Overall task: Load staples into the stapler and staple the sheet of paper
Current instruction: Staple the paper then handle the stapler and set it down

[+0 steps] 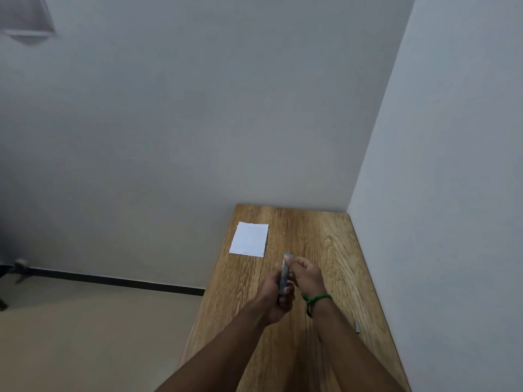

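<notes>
A slim grey stapler (pixel 285 274) with a light-blue tip is held above the middle of the wooden table (pixel 334 250), pointing away from me. My left hand (pixel 273 299) grips its near end. My right hand (pixel 307 274), with a green cord at the wrist, pinches the stapler's far tip with its fingertips. A white sheet of paper (pixel 249 239) lies flat near the table's far left corner, apart from both hands. A small grey strip of staples (pixel 358 328) rests by the table's right edge.
White walls close in behind the table and along its right side. To the left the table edge drops to a beige floor (pixel 85 335) with a dark skirting line. A dark object sits at the far left.
</notes>
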